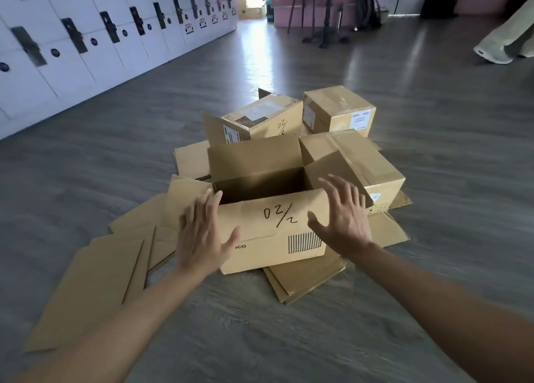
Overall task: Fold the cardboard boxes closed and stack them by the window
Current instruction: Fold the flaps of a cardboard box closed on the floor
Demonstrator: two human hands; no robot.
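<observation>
Grey floor holds an open box (274,232), interior dark, between left hand (202,232) and right hand (344,217), each grip wide.

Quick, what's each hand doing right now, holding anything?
Left hand: open, fingers spread at the left end of the open box, gripping nothing.
Right hand: open, fingers spread by the box's right end, holding nothing.

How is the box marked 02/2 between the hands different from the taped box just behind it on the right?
The 02/2 box stands open, flaps up, inside hollow; the taped box is shut, its top sealed with tape. The 02/2 box bears handwriting and a barcode on its front; the taped box shows only a small label low on its side. Both are plain brown cardboard, resting on flattened sheets.
</observation>
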